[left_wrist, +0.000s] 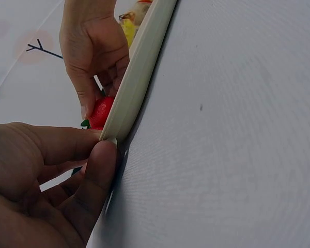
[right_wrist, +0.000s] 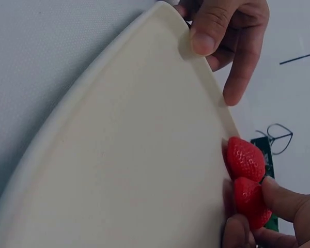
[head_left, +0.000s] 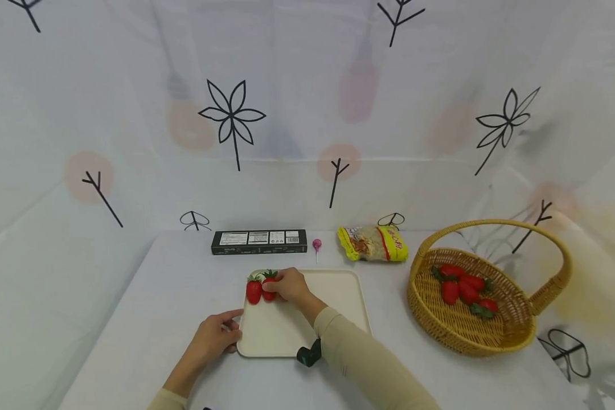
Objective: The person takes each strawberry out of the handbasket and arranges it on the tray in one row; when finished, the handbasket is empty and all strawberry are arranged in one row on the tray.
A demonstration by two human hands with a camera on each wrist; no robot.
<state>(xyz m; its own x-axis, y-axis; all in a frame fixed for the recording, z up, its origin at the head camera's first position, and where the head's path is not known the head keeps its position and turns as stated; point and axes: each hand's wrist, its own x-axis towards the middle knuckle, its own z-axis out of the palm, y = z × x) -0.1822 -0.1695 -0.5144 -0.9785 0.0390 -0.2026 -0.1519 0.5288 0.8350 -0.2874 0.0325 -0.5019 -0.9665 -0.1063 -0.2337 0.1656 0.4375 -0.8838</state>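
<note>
A cream rectangular tray (head_left: 333, 307) lies on the white table. My left hand (head_left: 212, 340) grips its left rim; in the left wrist view, the thumb (left_wrist: 101, 173) and a finger pinch the edge. At the tray's far left corner, my right hand (head_left: 292, 287) pinches a red strawberry (head_left: 269, 295) between thumb and fingers. Just left of it, touching or nearly so, another strawberry (head_left: 253, 292) sits on the tray with its green leaves toward the back. The right wrist view shows the held strawberry (right_wrist: 249, 201) against its neighbour (right_wrist: 246, 159).
To the right stands a wicker basket (head_left: 430, 319) with a tall handle and several strawberries (head_left: 468, 292) inside. Along the back lie a dark box (head_left: 259, 242), a pink lollipop (head_left: 316, 245) and a yellow food packet (head_left: 373, 244). A dark green object (head_left: 309, 353) is by the right forearm.
</note>
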